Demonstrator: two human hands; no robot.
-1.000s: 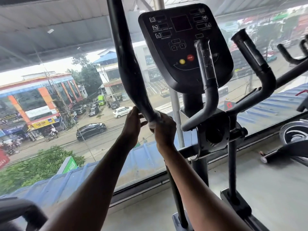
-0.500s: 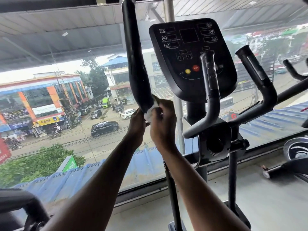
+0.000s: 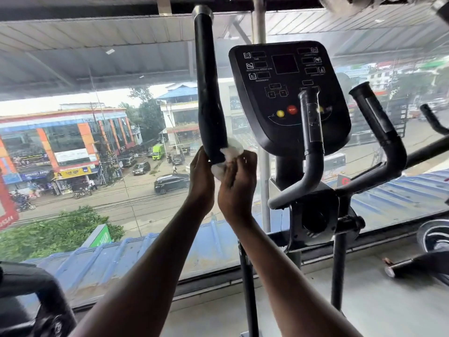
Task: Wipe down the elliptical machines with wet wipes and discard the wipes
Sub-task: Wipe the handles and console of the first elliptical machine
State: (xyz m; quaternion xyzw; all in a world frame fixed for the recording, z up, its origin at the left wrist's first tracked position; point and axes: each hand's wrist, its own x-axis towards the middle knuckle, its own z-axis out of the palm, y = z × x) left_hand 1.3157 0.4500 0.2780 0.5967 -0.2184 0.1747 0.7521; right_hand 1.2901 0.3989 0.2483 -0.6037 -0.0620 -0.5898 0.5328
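White wipe (image 3: 227, 156) wrapped round handlebar (image 3: 206, 93), 2 hands.

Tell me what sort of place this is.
Most likely an upstairs gym: a black elliptical console with padded black handlebars, another machine's handles at right, and a glass window wall overlooking a street.

The one camera sits on my head, looking forward and slightly up along my forearms, close to the elliptical's console (image 3: 289, 93) and upright handle (image 3: 209, 93), with the window (image 3: 73, 142) and street beyond.
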